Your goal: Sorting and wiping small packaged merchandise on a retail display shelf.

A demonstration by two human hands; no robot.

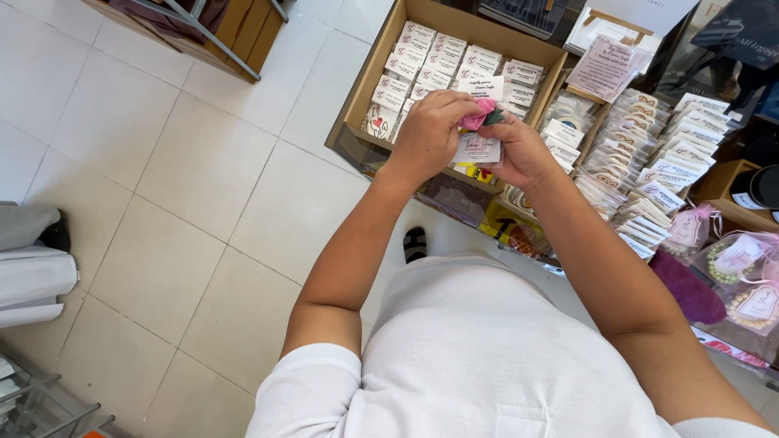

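pink item [477, 113], white card [476, 148] pinched between left hand [428, 134], right hand [519, 152].

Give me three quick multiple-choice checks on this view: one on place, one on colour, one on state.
1. Where are the hands?
A. Over the front edge of the cardboard box
B. Down at the floor tiles
C. Inside the pouches at far right

2. What colour is the soft item pinched at the top of the card?
A. Blue
B. Pink
C. Yellow

3. How is the card held?
A. Lying loose in the box
B. By one hand only
C. Between both hands

Answers:
1 A: the left hand and right hand sit above the near rim of the cardboard box.
2 B: the soft item is pink, with a dark bit beside it.
3 C: fingers of both hands grip the card at its sides.
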